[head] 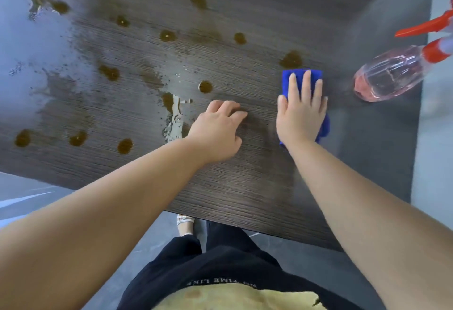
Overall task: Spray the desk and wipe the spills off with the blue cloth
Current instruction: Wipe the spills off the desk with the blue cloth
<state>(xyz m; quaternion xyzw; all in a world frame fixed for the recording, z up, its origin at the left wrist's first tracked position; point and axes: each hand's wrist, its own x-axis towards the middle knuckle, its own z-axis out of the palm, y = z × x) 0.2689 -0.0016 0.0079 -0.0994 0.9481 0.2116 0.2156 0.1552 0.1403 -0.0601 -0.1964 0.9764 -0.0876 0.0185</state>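
A dark wood-grain desk [245, 187] carries several brown spills [205, 86], spray droplets and a wet puddle [174, 118]. My right hand [302, 111] presses flat with straight fingers on the folded blue cloth [289, 77], just below a brown spill [291, 59]. My left hand [217, 131] rests on the desk beside it, fingertips bent onto the wood, holding nothing. The spray bottle [389, 74] of pink liquid, with a red trigger, lies on its side at the right, apart from both hands.
The desk's near edge runs across in front of my body, and its right edge lies just past the bottle. Grey floor [152, 241] shows below. Glare washes out the desk's far left. More brown spills dot the left and far side.
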